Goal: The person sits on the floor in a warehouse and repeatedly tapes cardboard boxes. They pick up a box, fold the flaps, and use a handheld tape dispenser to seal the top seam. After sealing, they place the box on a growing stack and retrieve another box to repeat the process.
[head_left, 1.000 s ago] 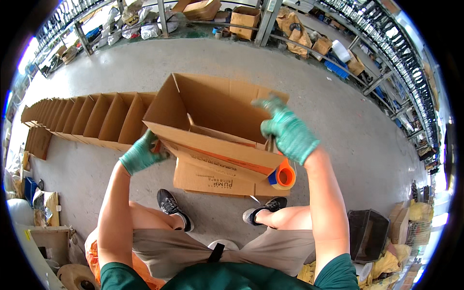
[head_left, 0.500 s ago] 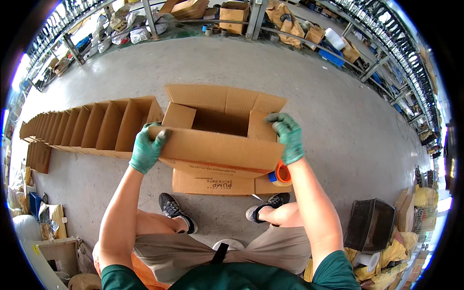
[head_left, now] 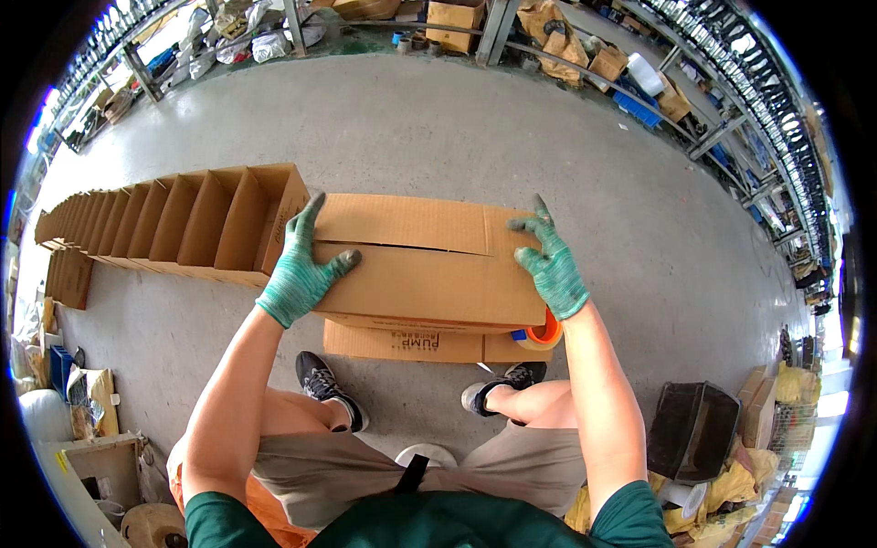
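From the head view I take the cardboard box [head_left: 425, 265] as my landmark; it sits on the grey concrete floor [head_left: 438, 119] just ahead of my knees, its top flaps folded down flat and meeting along a seam that runs across the lid.

My left hand [head_left: 300, 267], in a green knit glove, lies on the box's left end with fingers spread and pressed flat, the thumb reaching along the near flap; it grips nothing, it only bears down on the cardboard. My right hand [head_left: 551, 263], gloved the same way, rests on the box's right end, fingers splayed and slightly bent over the flap, again flat on the surface rather than closed around anything.

Under the box's near right corner I see an orange roll of tape [head_left: 543, 332], touching or just beside the box and close below my right wrist. A flat piece of cardboard [head_left: 402, 344] lies beneath the box on its near side, between the box and my two dark shoes [head_left: 327, 388].

Left of the box, and touching its far left corner as far as I can tell, a row of open cartons [head_left: 174, 224] stands side by side, running away toward the left edge. Right of the box and nearer to me stands a dark bin [head_left: 692, 429]. Far beyond the box, shelving racks [head_left: 731, 82] with boxes line the floor's edge.
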### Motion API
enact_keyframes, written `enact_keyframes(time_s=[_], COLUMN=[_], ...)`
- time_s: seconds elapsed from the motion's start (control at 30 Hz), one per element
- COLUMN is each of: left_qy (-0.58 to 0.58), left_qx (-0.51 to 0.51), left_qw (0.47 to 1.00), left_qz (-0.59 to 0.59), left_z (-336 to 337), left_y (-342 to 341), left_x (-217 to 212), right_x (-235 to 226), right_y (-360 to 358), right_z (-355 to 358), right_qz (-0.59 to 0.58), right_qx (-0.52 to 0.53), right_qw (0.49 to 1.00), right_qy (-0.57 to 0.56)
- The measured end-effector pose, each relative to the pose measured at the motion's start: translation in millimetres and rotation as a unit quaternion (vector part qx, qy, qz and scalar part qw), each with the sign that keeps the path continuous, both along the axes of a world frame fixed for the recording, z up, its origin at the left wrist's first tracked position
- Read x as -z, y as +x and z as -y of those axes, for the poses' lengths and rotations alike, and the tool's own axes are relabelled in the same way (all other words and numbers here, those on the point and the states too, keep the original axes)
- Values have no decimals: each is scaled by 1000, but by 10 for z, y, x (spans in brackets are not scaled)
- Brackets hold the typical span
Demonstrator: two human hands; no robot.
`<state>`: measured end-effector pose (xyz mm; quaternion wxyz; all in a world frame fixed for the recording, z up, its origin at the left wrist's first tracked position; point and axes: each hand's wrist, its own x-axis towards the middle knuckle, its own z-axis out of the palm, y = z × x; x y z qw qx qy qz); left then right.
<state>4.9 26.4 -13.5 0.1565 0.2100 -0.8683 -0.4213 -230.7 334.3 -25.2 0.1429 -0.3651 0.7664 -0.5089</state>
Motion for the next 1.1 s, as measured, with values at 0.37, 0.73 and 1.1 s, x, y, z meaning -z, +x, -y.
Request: enact_keyframes(time_s=[0.37, 0.73, 1.1], left_qy=[43, -63, 33], left_qx=[2, 8, -1], left_qw=[997, 996, 999], left_qz=[-71, -62, -24], left_z=[96, 166, 101], left_y=[-26, -39, -66], left_x=[276, 306, 190], right_x=[-70, 127, 1690], right_y=[74, -85, 309], right_z=[103, -44, -808], right_qz=[-89, 110, -97], right_qx=[31, 63, 88], right_qw=[994, 983, 856], right_qy=[53, -137, 499])
